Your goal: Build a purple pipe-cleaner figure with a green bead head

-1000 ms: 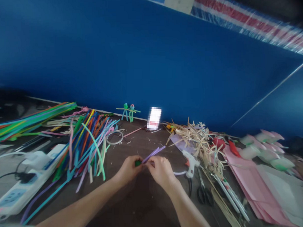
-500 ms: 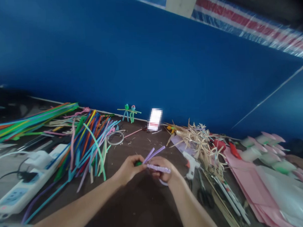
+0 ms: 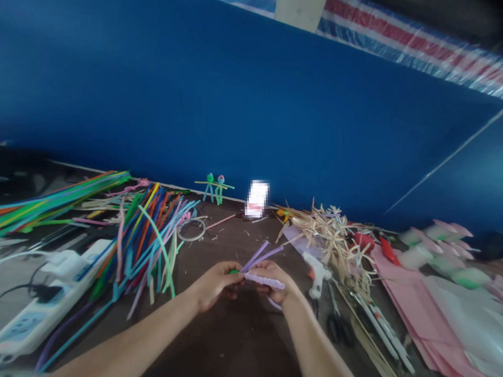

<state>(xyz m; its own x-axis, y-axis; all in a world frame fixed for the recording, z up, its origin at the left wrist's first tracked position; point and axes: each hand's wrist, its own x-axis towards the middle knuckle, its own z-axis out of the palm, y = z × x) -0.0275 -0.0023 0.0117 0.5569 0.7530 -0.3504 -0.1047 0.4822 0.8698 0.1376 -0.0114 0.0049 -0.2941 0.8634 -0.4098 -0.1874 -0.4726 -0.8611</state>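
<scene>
Both hands meet low in the middle of the head view, over the dark table (image 3: 224,351). A purple pipe cleaner piece (image 3: 265,280) lies between them: one part is wound into a tight coil, and two straight ends stick up and to the right. My left hand (image 3: 222,283) pinches its left end, with a bit of green showing between thumb and fingers. My right hand (image 3: 275,281) is closed around the coiled part, its fingers partly hidden behind it. A loose purple strand hangs under the right hand.
Loose pipe cleaners (image 3: 154,241) and a power strip (image 3: 29,323) lie on the left. Two small pipe cleaner figures (image 3: 215,188) and a blurred bright phone-like screen (image 3: 258,199) stand at the back. Right: glue gun (image 3: 318,274), scissors (image 3: 338,323), dried strips (image 3: 331,229), pink sheets (image 3: 412,304).
The straight purple ends have tilted further to the right. My left hand's fingers have shifted slightly, while the coil stays in nearly the same place.
</scene>
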